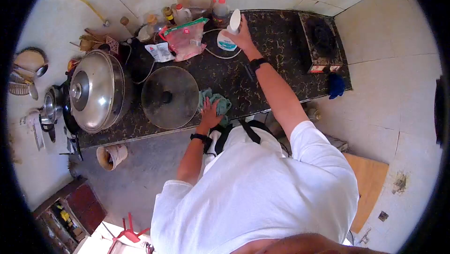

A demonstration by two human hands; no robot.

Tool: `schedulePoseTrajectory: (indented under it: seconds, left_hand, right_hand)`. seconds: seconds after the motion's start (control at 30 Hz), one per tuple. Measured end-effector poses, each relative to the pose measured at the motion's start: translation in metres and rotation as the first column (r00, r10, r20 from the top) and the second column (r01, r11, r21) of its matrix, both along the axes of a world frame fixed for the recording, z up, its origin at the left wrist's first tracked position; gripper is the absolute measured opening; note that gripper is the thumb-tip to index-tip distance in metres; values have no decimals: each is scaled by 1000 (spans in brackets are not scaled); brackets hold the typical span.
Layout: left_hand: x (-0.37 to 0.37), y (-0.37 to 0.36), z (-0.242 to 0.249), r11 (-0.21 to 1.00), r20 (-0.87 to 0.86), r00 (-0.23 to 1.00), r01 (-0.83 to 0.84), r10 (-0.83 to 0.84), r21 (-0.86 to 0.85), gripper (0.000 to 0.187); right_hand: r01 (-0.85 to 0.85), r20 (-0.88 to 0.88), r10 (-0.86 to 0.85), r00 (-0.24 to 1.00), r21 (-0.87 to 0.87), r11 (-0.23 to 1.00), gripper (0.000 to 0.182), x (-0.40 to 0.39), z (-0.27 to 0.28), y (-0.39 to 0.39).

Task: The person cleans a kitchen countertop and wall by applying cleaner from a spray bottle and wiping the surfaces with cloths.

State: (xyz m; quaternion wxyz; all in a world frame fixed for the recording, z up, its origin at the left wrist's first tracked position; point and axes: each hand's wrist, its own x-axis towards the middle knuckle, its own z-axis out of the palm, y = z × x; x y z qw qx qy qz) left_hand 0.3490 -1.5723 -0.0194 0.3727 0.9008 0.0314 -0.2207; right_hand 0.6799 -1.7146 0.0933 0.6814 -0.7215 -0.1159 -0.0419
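My right hand [241, 36] is closed round the upper part of a white bottle [227, 41] with a teal label, at the back of the dark patterned counter [267, 48]. A white, cup-like top [235, 21] shows above the fingers. Near the counter's front edge my left hand [209, 115] lies on a crumpled green cloth [219, 104], its fingers apart and pressing on the fabric. Just left of the cloth lies a round glass lid [170, 97] with a dark knob.
A large lidded metal pot [98, 92] stands at the left. Behind the glass lid are a red-and-green plastic bag [185, 41], a white packet [160, 52] and several bottles. A gas stove [323, 41] is at the right, with a blue cloth [335, 85] by it.
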Motion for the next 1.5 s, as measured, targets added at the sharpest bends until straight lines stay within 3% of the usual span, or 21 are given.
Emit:
schedulePoseTrajectory:
  seconds: [0.03, 0.1, 0.13, 0.23, 0.27, 0.33, 0.5, 0.57, 0.6, 0.7, 0.77, 0.83, 0.93, 0.97, 1.07, 1.1, 1.17, 1.23, 1.33, 1.5]
  left_hand:
    - [3, -3, -1, 999, -34, 999, -8, 9, 45, 84]
    - [4, -4, 5, 1000, -35, 999, -12, 13, 16, 84]
    - [4, -4, 6, 1000, -40, 999, -21, 21, -1, 83]
    - [4, -3, 2, 1000, -51, 999, -6, 5, -4, 83]
    - [5, -3, -1, 1000, -61, 998, -3, 3, -3, 83]
    - [3, -1, -5, 998, 4, 1000, -12, 12, -57, 85]
    - [11, -6, -5, 999, -55, 998, 32, -30, 35, 89]
    - [11, -8, -6, 997, -65, 997, 54, -50, 50, 90]
    - [14, -8, -9, 997, -76, 996, 58, -54, 56, 90]
    - [25, -13, 5, 993, -131, 989, 78, -67, 83, 90]
    - [30, -17, 8, 989, -172, 981, 112, -94, 97, 89]
    - [28, -15, 0, 990, -126, 989, 86, -72, 108, 87]
    - [29, -18, 3, 991, -132, 989, 82, -68, 106, 86]
    - [29, -19, 5, 990, -134, 990, 67, -50, 122, 86]
    - [22, -20, -9, 985, -23, 998, 56, -53, 162, 85]
    - [22, -23, -11, 988, -32, 998, 53, -48, 148, 85]
    - [23, -30, -4, 991, 101, 994, 29, -42, 127, 86]
    - [32, -41, 3, 988, 99, 993, 51, -66, 148, 84]
    - [52, -74, 3, 987, 157, 982, 79, -101, 142, 80]
    - [104, -165, 3, 956, 198, 938, 262, -284, 128, 79]
  right_hand:
    - [3, 5, -3, 1000, -11, 1000, 106, 1, 10, 3]
    - [51, 20, -48, 999, -222, 974, 94, 6, 10, 2]
    - [82, -58, -101, 993, -268, 960, 77, 11, -1, 4]
    - [90, -47, -108, 993, -292, 952, 71, 17, -16, 4]
    - [90, -57, -111, 992, -292, 952, 71, 16, -19, 4]
    - [293, 142, -266, 953, -228, 929, 73, 3, 1, 10]
    - [225, 0, -228, 974, -157, 962, 77, 4, 8, 7]
    - [226, 181, -209, 961, -80, 971, 77, 0, 17, 10]
    - [310, 329, -233, 915, -202, 929, 76, 11, -3, 9]
    - [276, 271, -219, 937, -190, 942, 74, 9, -18, 11]
    - [299, 223, -271, 937, -104, 948, 63, 12, -16, 17]
    - [427, 310, -365, 878, -158, 890, 46, 7, 11, 23]
    - [453, 239, -410, 880, -166, 876, 47, 7, 6, 18]
    - [456, 237, -412, 880, -175, 873, 47, 5, 3, 9]
    - [317, 277, -362, 890, 195, 928, 45, -8, 0, -26]
    - [248, 68, -283, 957, 323, 913, 50, -27, 19, -48]
    - [297, -161, -256, 953, 330, 896, 55, -51, 45, -99]
    - [309, -270, -222, 937, 343, 887, 56, -72, 59, -157]
    - [345, -327, -293, 898, 110, 932, 50, -93, 57, -250]
    - [336, -335, -371, 866, -161, 928, 39, -107, 50, -362]
